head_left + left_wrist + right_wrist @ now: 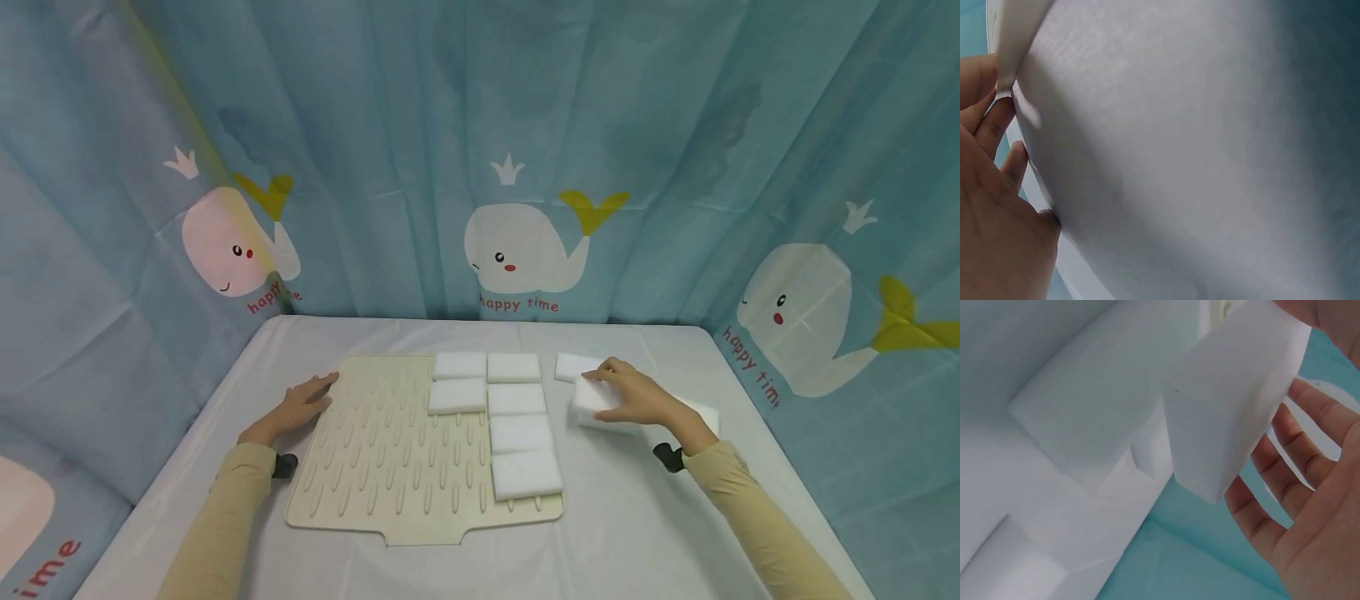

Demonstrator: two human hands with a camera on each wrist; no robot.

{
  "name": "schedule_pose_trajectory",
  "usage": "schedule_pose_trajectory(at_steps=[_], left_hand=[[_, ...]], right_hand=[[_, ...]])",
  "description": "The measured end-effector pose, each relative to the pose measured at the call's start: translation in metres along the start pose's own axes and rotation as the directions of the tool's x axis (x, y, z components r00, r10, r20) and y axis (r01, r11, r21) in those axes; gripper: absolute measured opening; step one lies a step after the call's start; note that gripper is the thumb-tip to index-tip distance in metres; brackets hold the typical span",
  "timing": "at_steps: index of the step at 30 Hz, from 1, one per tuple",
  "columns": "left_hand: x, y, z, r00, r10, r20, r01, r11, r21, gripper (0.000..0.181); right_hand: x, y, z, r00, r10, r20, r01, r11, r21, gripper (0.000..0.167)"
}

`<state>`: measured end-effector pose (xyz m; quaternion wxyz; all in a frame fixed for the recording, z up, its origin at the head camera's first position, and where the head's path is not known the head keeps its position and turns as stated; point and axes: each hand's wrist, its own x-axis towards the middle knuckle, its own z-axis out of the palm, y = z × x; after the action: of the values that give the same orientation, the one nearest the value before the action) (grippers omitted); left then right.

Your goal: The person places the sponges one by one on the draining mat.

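The right hand [633, 395] grips a white foam block [590, 397] over the table, right of the beige mat. In the right wrist view, thumb and fingers of the right hand [1322, 506] hold that block [1229, 394] by its sides, tilted. The left hand [296, 407] rests at the upper left edge of the ridged beige mat [375, 433]. In the left wrist view, fingertips of the left hand [1004, 206] touch the mat's edge [1016, 31]. Several white blocks lie on the mat's right part, in a column along the right edge [527, 475] and two beside it [457, 396].
Another white block [573, 367] lies behind the right hand, and one [701, 415] lies partly hidden by the right wrist. A white cloth [600, 533] covers the table. A blue curtain [405, 250] with whale prints hangs behind and at both sides.
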<state>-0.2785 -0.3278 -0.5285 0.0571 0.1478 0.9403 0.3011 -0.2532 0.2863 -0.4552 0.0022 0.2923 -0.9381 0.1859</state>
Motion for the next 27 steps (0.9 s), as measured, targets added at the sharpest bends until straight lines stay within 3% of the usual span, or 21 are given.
schedule_pose_trajectory(at_steps=[7, 19, 27], left_hand=[[0.0, -0.001, 0.002, 1.0, 0.008, -0.012, -0.008, 1.0, 0.004, 0.054], [-0.001, 0.002, 0.0, 1.0, -0.011, -0.001, 0.011, 1.0, -0.015, 0.055], [-0.003, 0.007, -0.001, 1.0, -0.023, -0.002, 0.023, 0.999, -0.028, 0.055]], right_hand=[[0.013, -0.013, 0.005, 0.999, -0.009, 0.034, 0.009, 1.0, 0.012, 0.066], [0.031, -0.031, 0.003, 0.996, -0.049, 0.073, 0.053, 0.997, -0.052, 0.068], [0.047, -0.049, 0.01, 0.997, -0.036, 0.062, 0.038, 0.999, -0.038, 0.069]])
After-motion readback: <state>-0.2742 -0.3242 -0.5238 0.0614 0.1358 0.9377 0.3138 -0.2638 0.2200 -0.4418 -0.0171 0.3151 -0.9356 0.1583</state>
